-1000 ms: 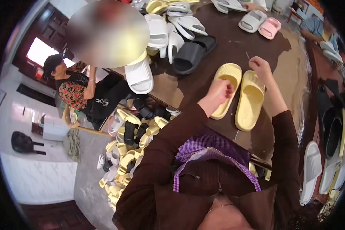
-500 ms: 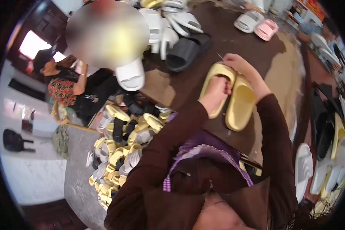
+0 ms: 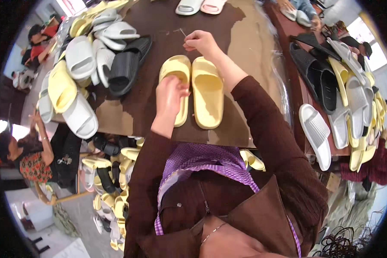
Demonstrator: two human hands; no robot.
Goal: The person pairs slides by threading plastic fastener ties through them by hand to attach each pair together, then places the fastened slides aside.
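A Workshop Full of Slippers (image 3: 208, 101)

We are in what looks like a workshop: loose piles (image 3: 80, 58) crowd the brown worktable (image 3: 163, 21) and a second table (image 3: 288, 45), another heap (image 3: 109, 200) lies below, and a co-worker (image 3: 36, 165) sits alongside.

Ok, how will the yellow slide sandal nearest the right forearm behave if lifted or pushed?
The yellow slide sandal looks like moulded foam: probably light and slightly springy. It's broad and seems flat on the brown tabletop, so likely slides rather than tips.
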